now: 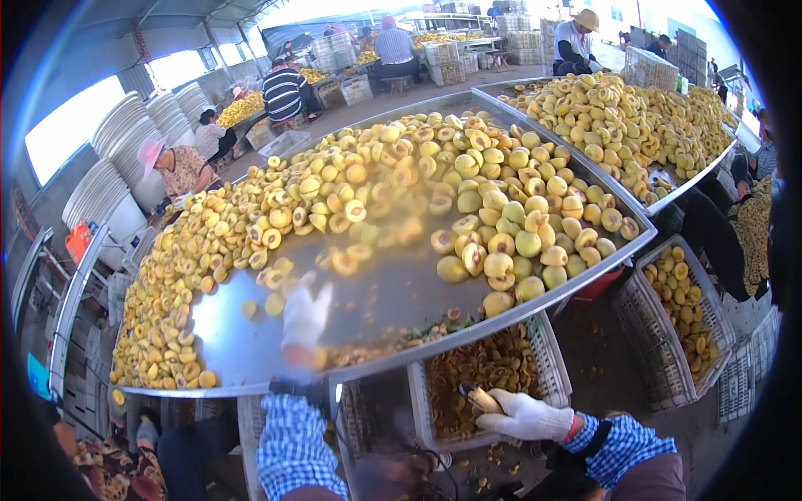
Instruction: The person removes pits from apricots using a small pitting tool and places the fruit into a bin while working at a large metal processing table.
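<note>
"So, what lies nearest, and why is it held that way?"

"The right hand (528, 416), in a white knitted glove, has its grip wrapped around a short tan tool with a dark tip (484, 401). The tip points away from the palm, probably to leave its working end free."

"And beneath it?"

"A pale plastic crate with slotted walls (549, 359), holding brownish-orange scraps (489, 367). It sits below the near edge of the table, presumably so that waste can drop straight in."

"Where is the left hand (306, 316)?"

"Also white-gloved, over the near part of the broad, shiny metal table (393, 299). It is blurred; I cannot tell whether its grip is spread or pinching something."

"Where is the fruit?"

"Round yellow fruit (527, 244), much of it halved with brown hollows, covers the table's left, far and right parts. The bare metal lies in front of the person, which likely gives the hands room. The raised rim probably stops pieces rolling off."

"Anything farther?"

"Beyond the right-hand rim, a second metal table (681, 194) bears another yellow heap, and behind it stands a worker in a straw hat (576, 43)."
</note>
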Demonstrator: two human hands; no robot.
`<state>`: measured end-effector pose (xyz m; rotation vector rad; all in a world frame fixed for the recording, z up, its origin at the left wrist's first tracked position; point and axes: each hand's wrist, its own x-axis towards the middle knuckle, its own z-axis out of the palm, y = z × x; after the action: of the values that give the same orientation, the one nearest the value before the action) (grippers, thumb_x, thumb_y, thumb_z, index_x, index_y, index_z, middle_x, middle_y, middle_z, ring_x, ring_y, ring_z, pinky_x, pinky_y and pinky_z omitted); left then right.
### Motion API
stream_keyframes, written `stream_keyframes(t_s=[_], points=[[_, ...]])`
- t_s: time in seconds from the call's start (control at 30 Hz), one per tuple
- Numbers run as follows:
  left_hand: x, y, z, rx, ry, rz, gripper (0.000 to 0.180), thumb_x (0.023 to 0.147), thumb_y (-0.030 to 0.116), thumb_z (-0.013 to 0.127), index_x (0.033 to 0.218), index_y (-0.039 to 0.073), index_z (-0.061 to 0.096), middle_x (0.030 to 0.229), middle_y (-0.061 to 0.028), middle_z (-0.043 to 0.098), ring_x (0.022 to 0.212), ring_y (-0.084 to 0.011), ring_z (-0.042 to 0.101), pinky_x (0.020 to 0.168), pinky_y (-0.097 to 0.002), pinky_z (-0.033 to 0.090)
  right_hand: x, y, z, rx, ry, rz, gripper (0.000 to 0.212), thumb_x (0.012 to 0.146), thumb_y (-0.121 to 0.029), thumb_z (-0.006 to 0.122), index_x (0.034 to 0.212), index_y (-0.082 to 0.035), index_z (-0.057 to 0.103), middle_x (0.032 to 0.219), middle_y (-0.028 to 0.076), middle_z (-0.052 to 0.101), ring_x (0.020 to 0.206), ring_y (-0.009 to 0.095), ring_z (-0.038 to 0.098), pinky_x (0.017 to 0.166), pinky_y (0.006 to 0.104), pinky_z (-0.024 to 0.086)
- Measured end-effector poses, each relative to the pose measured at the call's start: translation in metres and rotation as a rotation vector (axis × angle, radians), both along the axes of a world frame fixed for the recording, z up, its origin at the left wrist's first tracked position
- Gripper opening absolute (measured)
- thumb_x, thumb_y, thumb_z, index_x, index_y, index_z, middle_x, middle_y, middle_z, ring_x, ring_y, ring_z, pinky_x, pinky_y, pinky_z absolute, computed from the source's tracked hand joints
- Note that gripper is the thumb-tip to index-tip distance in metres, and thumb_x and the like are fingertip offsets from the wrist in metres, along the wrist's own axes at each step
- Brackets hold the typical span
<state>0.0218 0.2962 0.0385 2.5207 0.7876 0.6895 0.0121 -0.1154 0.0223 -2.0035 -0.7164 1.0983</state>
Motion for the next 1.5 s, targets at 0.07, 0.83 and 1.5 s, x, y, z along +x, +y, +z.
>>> stream_keyframes(t_s=[0.07,0.83,1.5], points=[[0.059,0.015,-0.001,0.077,0.147,0.011,0.059,0.081,0.043,0.064,0.128,0.008,0.052,0.119,-0.0233,0.055,0.11,-0.0371,0.053,0.097,-0.0408,0.04,0.009,0.004,0.005,-0.036,0.029,-0.033,0.049,0.088,-0.044,0.055,0.121,-0.007,0.047,0.098,0.025,0.063,0.091,0.04,0.062,0.078,0.0439,0.048],[0.238,-0.051,-0.043,0.269,0.299,-0.285,0.053,0.083,0.044,0.06,0.13,0.02,0.051,0.124,-0.0159,0.053,0.116,-0.0384,0.048,0.098,-0.0424,0.04,0.082,0.008,0.023,0.06,0.145,-0.2,0.053,0.085,-0.037,0.064,0.119,0.001,0.048,0.088,0.02,0.063,0.084,0.029,0.063,0.075,0.0368,0.049],[0.161,0.124,-0.084,-0.135,0.109,-0.054,0.049,0.077,0.025,0.063,0.123,0.008,0.054,0.111,-0.0218,0.06,0.106,-0.0375,0.055,0.093,-0.043,0.043,0.073,0.007,0.014,-0.036,0.21,-0.159,0.05,0.082,-0.04,0.065,0.117,-0.006,0.051,0.093,0.02,0.065,0.089,0.036,0.063,0.078,0.0402,0.048]])
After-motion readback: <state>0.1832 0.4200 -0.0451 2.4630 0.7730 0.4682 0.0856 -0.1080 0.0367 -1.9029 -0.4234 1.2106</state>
